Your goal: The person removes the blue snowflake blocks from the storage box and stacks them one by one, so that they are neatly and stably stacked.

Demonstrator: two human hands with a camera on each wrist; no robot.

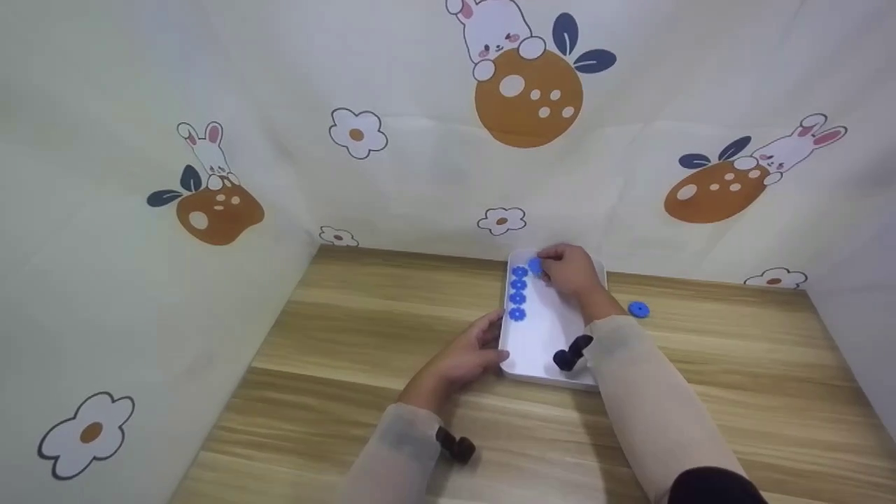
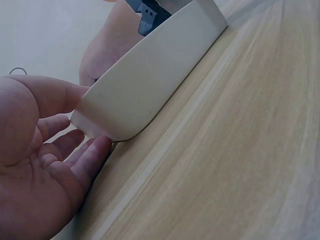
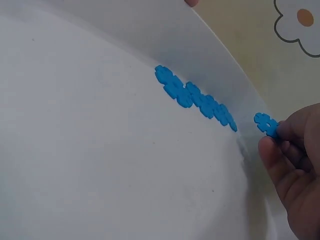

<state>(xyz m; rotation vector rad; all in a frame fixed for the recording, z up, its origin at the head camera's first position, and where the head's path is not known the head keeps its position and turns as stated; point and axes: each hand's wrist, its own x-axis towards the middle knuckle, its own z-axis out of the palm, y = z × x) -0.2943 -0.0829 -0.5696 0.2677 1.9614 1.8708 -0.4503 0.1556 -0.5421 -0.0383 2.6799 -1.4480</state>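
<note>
A shallow white tray [image 1: 549, 336] lies on the wooden table. My left hand [image 1: 465, 357] holds it along its left side; in the left wrist view the thumb of that hand [image 2: 45, 150] touches the upper rim and the fingers lie against the side wall. Between thumb and fingertips, my right hand [image 1: 570, 271] pinches a blue flower-shaped disc [image 3: 265, 124] over the far end of the tray. Several matching blue discs [image 1: 517, 299] form a row inside, along the tray's left wall [image 3: 200, 102].
One more blue disc [image 1: 638, 309] lies on the table [image 1: 350, 315], right of the tray. A pale cloth wall [image 1: 413, 182] printed with rabbits and flowers rises right behind the tray and at both sides. Dark devices [image 1: 455, 445] are worn at both wrists.
</note>
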